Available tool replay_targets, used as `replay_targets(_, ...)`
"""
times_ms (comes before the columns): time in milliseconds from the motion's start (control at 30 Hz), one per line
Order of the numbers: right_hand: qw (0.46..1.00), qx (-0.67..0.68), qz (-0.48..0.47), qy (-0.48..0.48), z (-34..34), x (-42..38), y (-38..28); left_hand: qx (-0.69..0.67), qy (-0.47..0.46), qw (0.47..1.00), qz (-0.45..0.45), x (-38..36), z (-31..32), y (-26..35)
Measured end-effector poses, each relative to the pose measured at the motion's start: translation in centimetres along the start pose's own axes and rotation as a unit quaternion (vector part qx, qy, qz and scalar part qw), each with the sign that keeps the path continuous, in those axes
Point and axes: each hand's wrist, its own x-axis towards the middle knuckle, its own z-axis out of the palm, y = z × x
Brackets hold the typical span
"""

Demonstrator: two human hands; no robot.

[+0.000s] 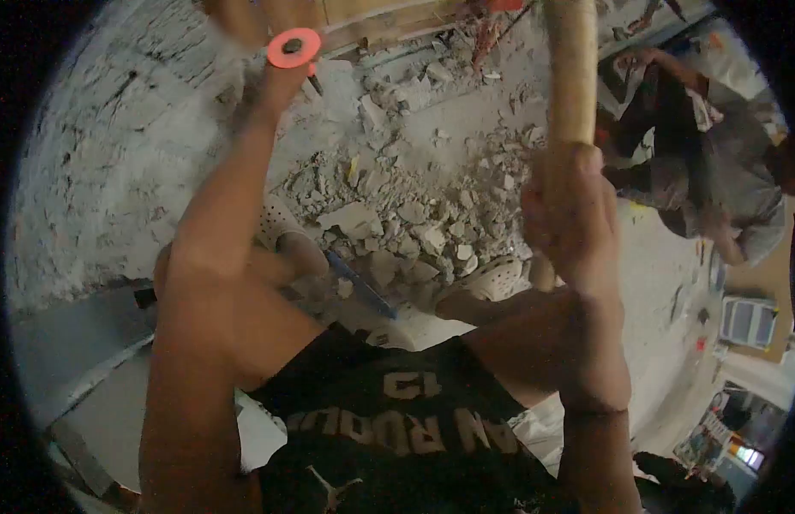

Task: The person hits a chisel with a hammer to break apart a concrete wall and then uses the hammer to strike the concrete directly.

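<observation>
My right hand (573, 210) is wrapped round a pale wooden handle (573, 77) that rises out of the top of the view; its far end is not visible. At the upper left, my left hand (288, 81) is closed behind an orange-red round guard (294, 48) with a dark metal end at its centre. A short dark pointed tip shows just below the guard. Broken rubble (406, 206) lies on the floor between and beyond my hands.
A rough grey wall (106, 137) stands at the left. Another person (714, 146) crouches at the right. My light clogs (492, 278) are beside the rubble, near a blue strip (361, 284). A grey-white crate (749, 323) stands farther right.
</observation>
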Motion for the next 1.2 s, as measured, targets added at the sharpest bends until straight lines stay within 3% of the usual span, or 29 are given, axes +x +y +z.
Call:
replay_targets(67,0.999,-0.015,0.005,0.028,-2.0,-0.8,0.7,0.039,-0.056,0.991,0.113,2.0,-0.5,-0.4)
replay_targets(167,0.999,-0.001,0.019,0.050,-3.9,-1.0,3.0,-0.032,-0.035,0.994,0.101,2.4,2.7,3.5)
replay_targets(267,0.992,0.013,0.103,0.074,-5.3,-0.9,3.7,-0.002,-0.055,0.997,0.056,5.1,2.9,-2.2)
replay_targets(367,0.989,-0.006,0.129,0.065,-6.7,-0.5,3.7,-0.059,-0.039,0.997,0.030,3.4,6.5,-0.9)
replay_targets(433,0.986,0.015,0.141,0.083,-7.0,-0.4,3.7,-0.105,-0.028,0.994,0.028,3.6,8.8,-2.7)
replay_targets(500,0.983,0.029,0.153,0.100,-7.5,-0.5,3.5,-0.040,0.024,0.998,0.033,4.8,10.6,-5.7)
replay_targets(533,0.981,0.024,0.161,0.107,-7.8,-0.6,3.5,-0.139,-0.011,0.987,0.075,5.9,11.3,-9.0)
replay_targets(567,0.981,0.023,0.162,0.105,-8.1,-0.7,3.5,-0.136,-0.014,0.988,0.071,5.6,12.0,-10.5)
replay_targets(633,0.981,0.021,0.165,0.102,-8.8,-0.9,3.5,-0.010,0.087,0.991,0.096,4.5,14.4,-12.3)
replay_targets(700,0.964,-0.048,0.163,0.202,-8.6,-0.8,3.5,0.004,0.161,0.982,0.096,2.3,16.4,-14.4)
replay_targets(867,0.959,0.126,0.177,0.180,-10.1,0.1,3.6,-0.226,0.266,0.935,-0.066,-5.3,15.3,-19.3)
replay_targets(933,0.956,0.167,0.186,0.155,-9.9,0.3,3.6,-0.286,0.223,0.929,-0.079,-9.3,15.9,-18.1)
replay_targets(1000,0.950,0.212,0.147,0.174,-9.3,0.7,3.8,-0.342,0.135,0.929,-0.026,-12.9,19.4,-16.3)
replay_targets(1067,0.953,0.205,0.161,0.157,-9.6,0.6,3.6,-0.414,0.070,0.892,-0.168,-15.7,23.1,-11.0)
replay_targets(1100,0.954,0.201,0.172,0.141,-9.7,0.5,3.5,-0.415,0.070,0.892,-0.168,-16.8,24.5,-11.2)
replay_targets(1167,0.957,0.181,0.182,0.135,-9.9,0.1,3.5,-0.379,-0.057,0.904,-0.192,-18.5,26.3,-12.3)
replay_targets(1200,0.958,0.161,0.197,0.130,-10.0,-0.4,3.6,-0.379,-0.065,0.902,-0.196,-18.6,26.4,-11.7)
